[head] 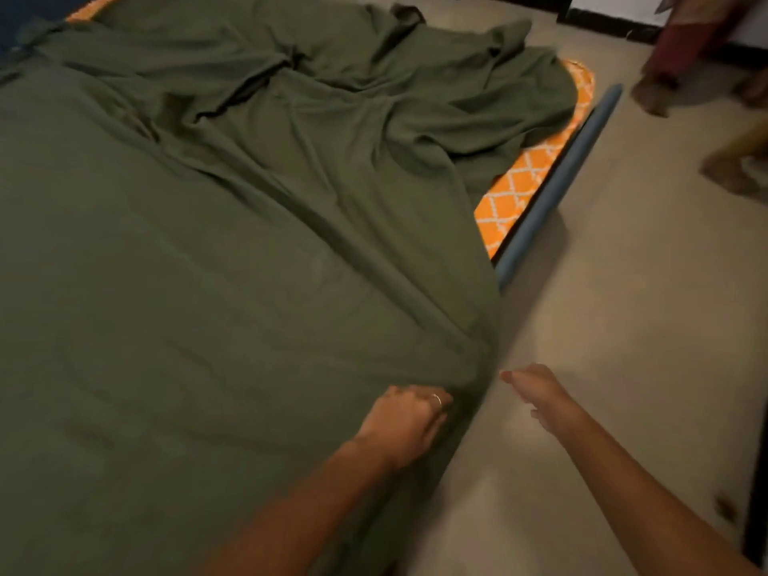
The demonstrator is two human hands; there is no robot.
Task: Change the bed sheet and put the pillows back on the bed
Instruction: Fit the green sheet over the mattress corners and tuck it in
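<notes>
Gripping green sheet [232,251] edge, left hand [405,424]; right hand [536,388] free.

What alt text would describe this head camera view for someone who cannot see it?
A left hand grips the edge of a green sheet spread, still wrinkled, over a bed, while the right hand hangs over the floor beside it. An orange patterned mattress shows uncovered at the far corner.

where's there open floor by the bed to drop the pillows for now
Bare floor runs along the bed's right side, between the green sheet edge and blue bed rail and the room's right side. It is crowded top right, where clothes lie, and near the hands at the sheet's edge.
</notes>
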